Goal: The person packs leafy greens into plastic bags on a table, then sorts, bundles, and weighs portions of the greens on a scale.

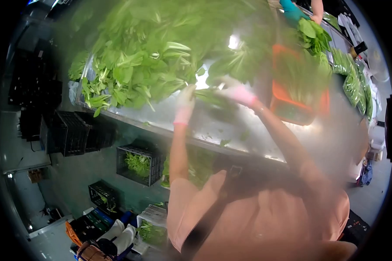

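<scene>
My left hand (186,104), in a white and pink glove, is closed at the near side of the leaf pile, its fingertips on a stem. Opposite it, my right hand (237,92), gloved alike, is closed on the other end of a leafy green (211,98) stretched between the two. Haze on the lens blurs the fingers. Left of both hands, a large heap of leafy greens (130,69) with pale stems covers the metal table (161,114). Another bunch of leafy greens (237,65) lies just beyond my right hand.
Right of my hands is an orange basket (285,111) with greens in it. A co-worker's teal-gloved hand (294,12) is at a leafy bunch (313,35). Bagged greens (355,85) lie at the far right. Black crates (67,132) and a crate of greens (139,163) stand on the floor.
</scene>
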### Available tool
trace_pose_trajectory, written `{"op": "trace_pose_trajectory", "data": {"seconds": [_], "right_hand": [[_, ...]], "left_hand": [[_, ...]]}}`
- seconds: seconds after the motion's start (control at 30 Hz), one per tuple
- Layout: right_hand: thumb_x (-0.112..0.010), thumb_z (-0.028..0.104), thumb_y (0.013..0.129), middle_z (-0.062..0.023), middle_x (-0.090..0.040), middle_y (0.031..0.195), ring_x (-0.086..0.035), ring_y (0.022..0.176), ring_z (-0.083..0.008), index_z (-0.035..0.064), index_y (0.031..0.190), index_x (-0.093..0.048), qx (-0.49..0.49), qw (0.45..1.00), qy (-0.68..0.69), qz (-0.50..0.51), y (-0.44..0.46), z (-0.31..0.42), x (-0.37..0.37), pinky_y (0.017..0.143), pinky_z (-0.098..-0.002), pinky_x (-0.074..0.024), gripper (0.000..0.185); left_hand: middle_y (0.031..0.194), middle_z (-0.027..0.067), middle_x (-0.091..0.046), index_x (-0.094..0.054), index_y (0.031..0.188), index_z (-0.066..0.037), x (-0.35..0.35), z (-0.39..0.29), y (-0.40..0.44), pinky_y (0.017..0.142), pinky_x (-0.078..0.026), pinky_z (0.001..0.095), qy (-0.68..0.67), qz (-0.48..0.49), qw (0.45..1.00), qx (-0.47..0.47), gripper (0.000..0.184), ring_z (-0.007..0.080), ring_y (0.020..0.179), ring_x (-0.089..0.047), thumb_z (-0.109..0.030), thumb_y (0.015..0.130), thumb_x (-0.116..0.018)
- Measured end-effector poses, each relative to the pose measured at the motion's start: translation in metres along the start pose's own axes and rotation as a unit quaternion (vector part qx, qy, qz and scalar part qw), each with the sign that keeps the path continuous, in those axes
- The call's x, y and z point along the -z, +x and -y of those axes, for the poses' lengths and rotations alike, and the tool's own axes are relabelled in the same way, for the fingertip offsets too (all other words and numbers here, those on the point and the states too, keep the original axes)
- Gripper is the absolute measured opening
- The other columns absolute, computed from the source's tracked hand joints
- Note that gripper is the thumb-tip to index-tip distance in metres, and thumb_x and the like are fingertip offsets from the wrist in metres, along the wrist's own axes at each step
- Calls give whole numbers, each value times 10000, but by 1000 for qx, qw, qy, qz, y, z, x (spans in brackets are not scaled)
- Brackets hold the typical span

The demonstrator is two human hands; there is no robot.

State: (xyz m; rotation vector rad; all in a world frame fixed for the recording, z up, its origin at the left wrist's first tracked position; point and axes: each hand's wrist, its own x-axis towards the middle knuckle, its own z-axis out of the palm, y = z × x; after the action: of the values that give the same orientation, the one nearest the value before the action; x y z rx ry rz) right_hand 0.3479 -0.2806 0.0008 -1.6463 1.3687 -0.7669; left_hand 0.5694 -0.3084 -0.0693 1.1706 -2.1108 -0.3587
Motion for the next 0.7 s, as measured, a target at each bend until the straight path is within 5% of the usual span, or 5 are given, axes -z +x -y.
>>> {"op": "trace_pose_trajectory", "data": {"seconds": [0.1, 0.17, 0.23, 0.47, 0.7], "right_hand": [[-585, 198, 818, -114, -604, 977, -596, 783, -144, -12, 1101, -563, -13, 963, 162, -216, -10, -23, 11, 705, -244, -470, 353], [-570, 184, 842, -69, -621, 924, -576, 733, -102, -5, 1068, -579, -38, 944, 189, -266, -20, -15, 15, 645, -231, -460, 295], [-565, 215, 847, -69, -627, 885, -568, 714, -107, -2, 1035, -595, -87, 948, 211, -221, -24, -24, 11, 637, -237, -455, 289], [-599, 309, 787, -167, -600, 952, -581, 857, -233, -48, 1008, -599, -9, 988, 127, -88, -26, -14, -31, 778, -306, -451, 420], [-602, 254, 783, -145, -591, 901, -588, 785, -225, -13, 982, -617, -22, 988, 110, -107, -37, -16, -30, 722, -313, -465, 333]], "left_hand": [[956, 121, -649, -587, 1049, -20, 18, 6, -12, 690, -502, 281, -75, -22, 987, 143, 265, 190, 751, -626, -6, 785, -568], [905, 121, -661, -585, 1025, 23, 28, -17, -13, 581, -477, 218, -372, -23, 858, 352, 217, 123, 668, -613, -83, 836, -586], [965, 140, -637, -553, 1060, 34, 23, -34, -17, 571, -458, 200, -467, -39, 806, 362, 265, 109, 668, -590, -127, 854, -595], [915, 82, -606, -533, 1077, 6, -5, -89, -20, 602, -479, 216, -625, -32, 697, 349, 252, 104, 700, -574, -105, 859, -593], [910, 55, -604, -519, 1114, -16, -28, -100, -32, 625, -502, 236, -618, 8, 716, 326, 256, 124, 745, -597, -133, 888, -549]]}}
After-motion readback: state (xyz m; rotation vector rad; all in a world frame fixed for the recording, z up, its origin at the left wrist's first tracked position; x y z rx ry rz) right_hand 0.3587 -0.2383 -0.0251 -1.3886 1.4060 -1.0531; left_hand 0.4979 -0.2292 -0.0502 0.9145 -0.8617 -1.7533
